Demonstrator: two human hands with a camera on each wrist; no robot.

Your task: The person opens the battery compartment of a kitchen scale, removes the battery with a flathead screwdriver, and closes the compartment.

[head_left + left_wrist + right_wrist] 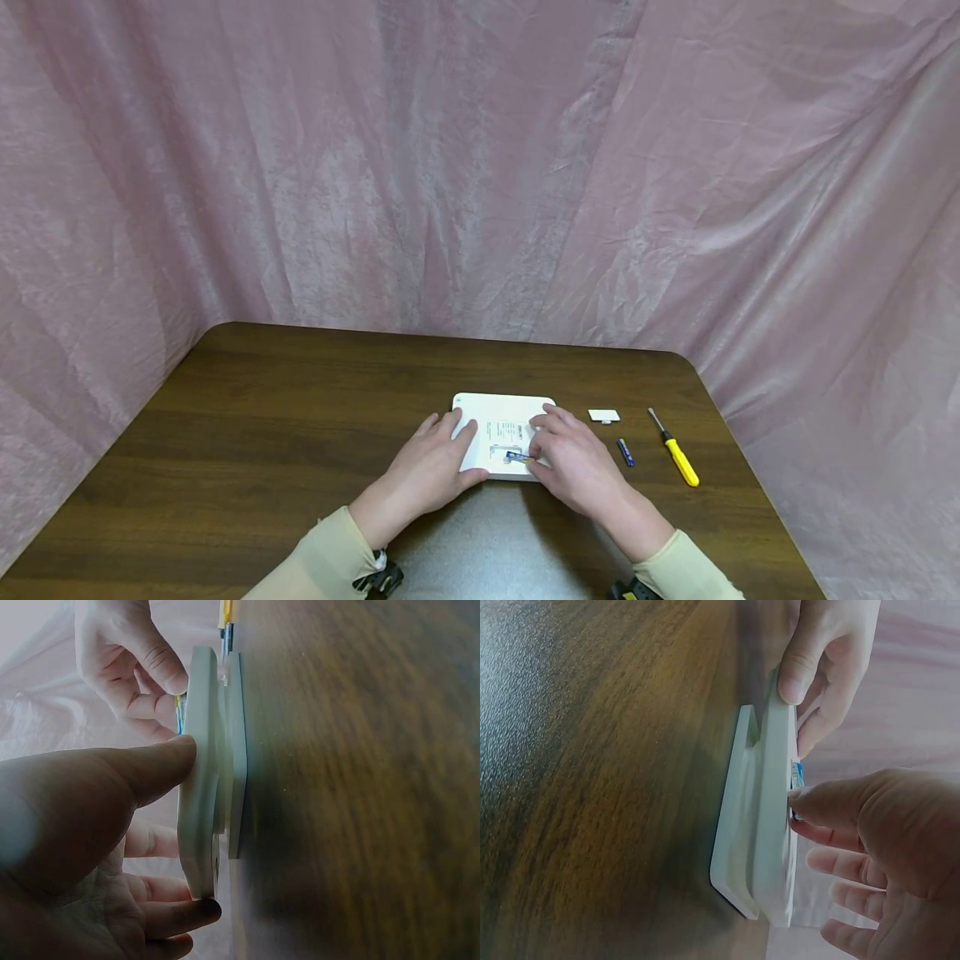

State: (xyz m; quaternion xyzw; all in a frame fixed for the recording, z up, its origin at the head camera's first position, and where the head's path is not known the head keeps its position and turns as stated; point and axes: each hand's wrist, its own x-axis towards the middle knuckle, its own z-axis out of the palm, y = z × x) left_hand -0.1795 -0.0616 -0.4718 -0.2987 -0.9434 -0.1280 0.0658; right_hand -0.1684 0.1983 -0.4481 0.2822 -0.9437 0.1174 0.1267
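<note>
From way over here I reckon I'm on the battery step, right hand [573, 462] pinching a blue battery [516, 457] at the white device's [498, 414] five o'clock, left hand [433, 467] gripping its seven-to-nine edge, so next probably wants careful lining-up.

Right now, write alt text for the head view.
A right hand pinches a battery at a white device the left hand holds. To the right, on a table, lie a white cover, second battery and yellow screwdriver.

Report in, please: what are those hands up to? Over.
Left hand holding white device. Right hand pinching battery at its upturned face. Second battery, white cover, yellow screwdriver off right, out of the way.
</note>
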